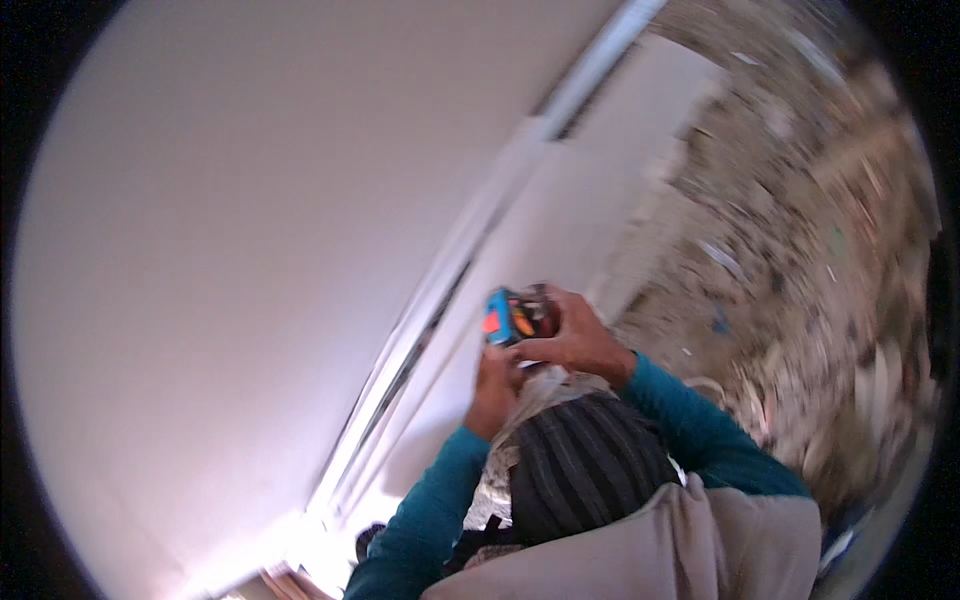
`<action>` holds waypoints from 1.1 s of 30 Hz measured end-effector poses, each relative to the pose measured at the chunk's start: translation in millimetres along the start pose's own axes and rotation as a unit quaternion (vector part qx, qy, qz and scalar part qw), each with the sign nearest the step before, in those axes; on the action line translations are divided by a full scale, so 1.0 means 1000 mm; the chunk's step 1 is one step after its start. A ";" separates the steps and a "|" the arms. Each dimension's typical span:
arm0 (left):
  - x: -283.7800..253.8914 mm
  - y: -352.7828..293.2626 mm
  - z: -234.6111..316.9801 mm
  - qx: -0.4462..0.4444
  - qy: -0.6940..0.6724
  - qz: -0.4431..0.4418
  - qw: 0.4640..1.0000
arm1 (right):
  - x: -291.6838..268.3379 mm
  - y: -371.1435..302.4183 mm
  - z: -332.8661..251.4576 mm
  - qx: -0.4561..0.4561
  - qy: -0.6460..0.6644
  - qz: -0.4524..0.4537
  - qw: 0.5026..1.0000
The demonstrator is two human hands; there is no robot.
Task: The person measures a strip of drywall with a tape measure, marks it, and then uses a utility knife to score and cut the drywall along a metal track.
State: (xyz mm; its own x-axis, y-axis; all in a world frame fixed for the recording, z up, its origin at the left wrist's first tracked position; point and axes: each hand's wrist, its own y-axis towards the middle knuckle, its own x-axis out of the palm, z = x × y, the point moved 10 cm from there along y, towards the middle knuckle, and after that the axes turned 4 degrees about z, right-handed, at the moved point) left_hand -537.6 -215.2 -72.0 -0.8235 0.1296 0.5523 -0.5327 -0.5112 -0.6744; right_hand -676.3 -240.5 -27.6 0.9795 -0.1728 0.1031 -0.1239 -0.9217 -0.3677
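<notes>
Hands (582, 340) clamp a blue-and-black device (514, 317) beside a pale panel's (230, 250) edge, littered ground (765, 235) rightward.

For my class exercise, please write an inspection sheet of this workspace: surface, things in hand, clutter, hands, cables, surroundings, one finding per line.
Surface: brown, uneven ground at the right; a pale flat board lies between it and the large pale flat panel.
Things in hand: a small blue, orange and black boxy device; its exact kind is too blurred to tell.
Clutter: small scraps scattered over the ground, including a blue scrap.
Hands: left hand holds the device from below in the picture, right hand from its right; both bare.
Cables: nothing seen.
Surroundings: the panel fills the left; bright glare at lower left.
</notes>
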 end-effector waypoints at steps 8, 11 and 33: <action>-0.058 -0.077 0.135 0.283 0.111 0.099 0.947 | 0.175 0.066 -0.095 -0.070 -0.072 -0.322 0.941; -0.073 -0.132 0.152 0.326 0.115 0.189 0.919 | 0.225 0.051 -0.107 -0.098 -0.151 -0.411 0.894; -0.110 -0.414 0.175 0.376 0.619 0.344 0.597 | 0.418 -0.106 -0.133 -0.013 -0.214 -0.552 0.806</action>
State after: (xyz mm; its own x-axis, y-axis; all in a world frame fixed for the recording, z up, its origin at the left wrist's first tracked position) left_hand -192.7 -166.6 231.9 -0.5583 -0.0403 -0.8286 -0.1302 -0.9822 0.1355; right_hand -274.7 -261.7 177.6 0.4590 0.8881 0.0232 0.8628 -0.4394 -0.2499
